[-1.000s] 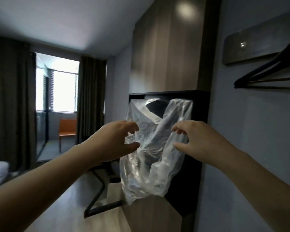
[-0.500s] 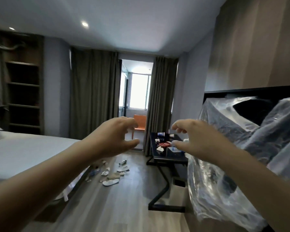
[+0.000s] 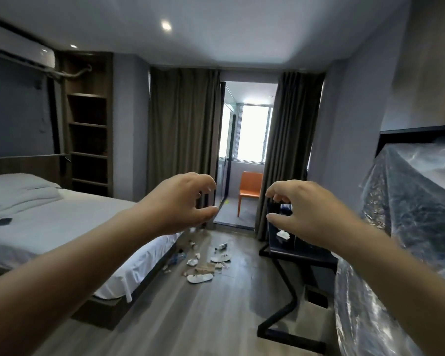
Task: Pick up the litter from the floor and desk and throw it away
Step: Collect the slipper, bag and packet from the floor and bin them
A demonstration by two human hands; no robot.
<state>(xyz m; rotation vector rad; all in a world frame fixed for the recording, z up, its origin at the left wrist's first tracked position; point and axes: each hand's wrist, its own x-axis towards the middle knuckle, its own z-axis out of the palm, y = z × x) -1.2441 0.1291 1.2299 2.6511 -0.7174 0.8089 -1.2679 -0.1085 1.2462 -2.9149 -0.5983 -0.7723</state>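
- Change: 1 s ago both hands were at the clear plastic bag (image 3: 409,206) in the middle of the frame. Now the view has turned left, the bag sits at the right edge, and neither hand touches it.
- Left hand (image 3: 183,201), centre of frame: raised, fingers half curled, thumb apart from them, nothing inside.
- Right hand (image 3: 303,211), right of centre: same claw shape, a gap between thumb and fingers, holds nothing.
- Meaning for the task, I judge: the bag looks set up and let go, so collecting can start. No litter is picked up yet.
- Floor litter (image 3: 203,264): lower centre of frame, scattered just beside the bed (image 3: 62,222). It is crumpled paper, wrappers and a bottle, approx., with two white slippers (image 3: 199,278) among it.
- Desk (image 3: 301,254): right of centre, partly behind the right arm. A crumpled white tissue (image 3: 283,235) lies on it; other items there are too small to tell.
- Both hands are well apart from all of this litter.
- Orange chair (image 3: 249,191) stands behind, by the window.
- Brands, labels, writing: none is readable; everything is too far or too blurred.
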